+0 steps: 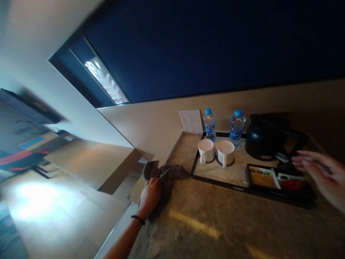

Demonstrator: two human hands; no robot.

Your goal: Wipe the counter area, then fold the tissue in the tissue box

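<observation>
Left hand (149, 196), lower centre of frame: fingers are clamping a grey cloth (164, 176) on the stone counter (215, 223), just left of the tray (221, 180). Right hand (320, 172), right edge: fingers are hovering apart, empty, near the kettle (265, 136).

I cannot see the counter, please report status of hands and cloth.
Left hand shut on cloth, on counter. Right hand open, over tray by kettle.
</observation>
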